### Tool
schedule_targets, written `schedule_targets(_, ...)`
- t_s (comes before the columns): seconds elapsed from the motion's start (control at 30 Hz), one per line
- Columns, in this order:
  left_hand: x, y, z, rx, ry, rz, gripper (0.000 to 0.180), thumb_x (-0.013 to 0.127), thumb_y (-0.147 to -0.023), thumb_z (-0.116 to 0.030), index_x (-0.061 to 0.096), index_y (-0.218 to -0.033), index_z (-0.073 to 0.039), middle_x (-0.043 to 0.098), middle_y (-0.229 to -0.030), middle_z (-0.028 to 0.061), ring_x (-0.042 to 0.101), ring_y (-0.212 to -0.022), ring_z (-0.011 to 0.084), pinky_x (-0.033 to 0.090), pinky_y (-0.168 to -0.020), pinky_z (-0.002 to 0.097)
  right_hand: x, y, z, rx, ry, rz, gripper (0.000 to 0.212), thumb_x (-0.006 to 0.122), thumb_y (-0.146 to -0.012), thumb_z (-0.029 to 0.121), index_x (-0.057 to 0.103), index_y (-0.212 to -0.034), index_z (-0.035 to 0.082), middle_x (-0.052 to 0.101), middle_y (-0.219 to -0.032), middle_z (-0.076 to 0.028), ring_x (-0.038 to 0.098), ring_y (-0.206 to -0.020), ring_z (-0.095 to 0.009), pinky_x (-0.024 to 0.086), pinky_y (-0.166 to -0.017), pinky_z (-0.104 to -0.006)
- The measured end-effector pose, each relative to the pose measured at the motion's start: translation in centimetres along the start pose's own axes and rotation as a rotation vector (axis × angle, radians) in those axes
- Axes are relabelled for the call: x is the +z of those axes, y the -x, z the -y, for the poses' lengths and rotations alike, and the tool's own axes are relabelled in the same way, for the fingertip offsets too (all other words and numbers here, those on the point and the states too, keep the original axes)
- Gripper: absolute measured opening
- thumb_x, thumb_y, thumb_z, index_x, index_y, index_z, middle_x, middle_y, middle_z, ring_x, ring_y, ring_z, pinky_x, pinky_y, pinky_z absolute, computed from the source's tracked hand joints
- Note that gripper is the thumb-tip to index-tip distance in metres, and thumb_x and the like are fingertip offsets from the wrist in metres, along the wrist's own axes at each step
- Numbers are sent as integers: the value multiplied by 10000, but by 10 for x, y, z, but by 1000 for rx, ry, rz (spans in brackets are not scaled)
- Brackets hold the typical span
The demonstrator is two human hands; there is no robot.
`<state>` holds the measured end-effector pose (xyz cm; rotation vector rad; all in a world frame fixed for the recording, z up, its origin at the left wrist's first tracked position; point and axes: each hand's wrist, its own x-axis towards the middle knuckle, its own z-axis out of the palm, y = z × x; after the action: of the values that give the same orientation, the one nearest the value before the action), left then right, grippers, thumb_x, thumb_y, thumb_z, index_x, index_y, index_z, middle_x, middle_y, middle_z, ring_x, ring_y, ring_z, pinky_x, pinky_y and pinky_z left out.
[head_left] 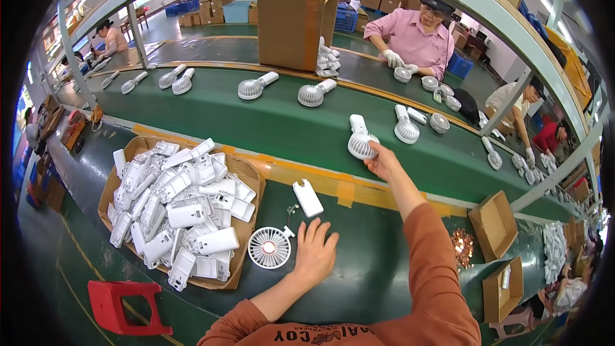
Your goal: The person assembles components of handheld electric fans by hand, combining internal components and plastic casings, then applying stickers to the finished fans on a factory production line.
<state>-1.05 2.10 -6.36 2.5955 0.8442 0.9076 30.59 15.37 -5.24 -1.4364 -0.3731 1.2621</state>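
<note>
The right hand (382, 161) rests open fingers on 1 assembled handheld fan (360, 139) on the conveyor belt (269, 122). The left hand (315, 251), open and empty, lies beside 1 unfinished fan head (269, 247) at the bench's front edge; many handle shells (186, 211) remain.

The person wears a long-sleeved top in rust orange. The sleeves reach the wrists, leaving the left hand (314, 253) and right hand (382, 160) bare. Dark printed lettering runs across the chest.
</note>
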Motion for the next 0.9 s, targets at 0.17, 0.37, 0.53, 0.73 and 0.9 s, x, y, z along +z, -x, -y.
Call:
schedule_targets(0.17,8,-1,3,5,36,2,415,685,-663,-70,552,-1056,-64,500,-1163,155,411,-1173,372,286,-989,579,31,-50,13,-234,-69,-191,704,685,-808,229,319,-1350,-30,546,-1097,-215,610,-770,-230,522,-629,-332)
schedule_targets(0.37,-2,-16,-8,139,270,-109,283,643,-691,-21,577,-967,-36,567,-1038,130,531,-1019,315,402,-915,468,96,46,-27,-842,1052,378,479,657,-787,144,531,-1246,86,588,-1152,-85,570,-1038,-244,490,-811,-337)
schedule_targets(0.53,6,-4,-19,264,425,-132,285,643,-702,-8,583,-980,-15,606,-923,110,608,-806,274,498,-761,366,117,108,-55,-1359,1711,560,429,597,-714,41,594,-1134,127,507,-1276,-61,385,-1270,-326,398,-943,-426)
schedule_targets(0.73,8,7,-24,-10,720,7,222,609,-812,-22,575,-1029,11,625,-956,130,636,-796,262,510,-725,334,82,124,-34,-1197,1822,392,292,698,-636,162,594,-898,85,585,-1061,-138,496,-1165,-319,436,-834,-415)
schedule_targets(0.9,9,4,-19,-857,1513,75,333,541,-921,-121,447,-1201,33,593,-1094,130,606,-964,199,495,-829,324,43,168,-43,-660,1491,258,290,704,-671,225,587,-865,45,613,-689,-128,632,-669,-291,487,-612,-401)
